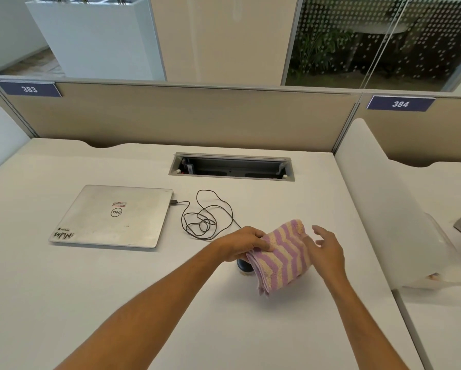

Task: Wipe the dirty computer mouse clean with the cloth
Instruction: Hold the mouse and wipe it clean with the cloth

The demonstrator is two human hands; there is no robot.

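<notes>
Left hand [246, 243]: fingers curled closed on the near-left edge of the cloth [284, 256], thumb on top, holding it raised off the desk [90, 289]. Cloth: folded towel, purple and cream zigzag stripes, spanning the gap between both hands, its lower end hanging down and toward the person. Right hand [328, 248]: open, fingers spread and slightly bent, palm against the cloth's right side; whether it grips the fabric cannot be told. Computer mouse [244, 266]: dark, resting on the desk directly below the left hand, mostly hidden by hand and cloth; only its near-left part shows. Mouse cable [201, 220]: black, loosely coiled beyond and left of the left hand, running to the side of a closed silver laptop [112, 216] lying flat well to that hand's left.
</notes>
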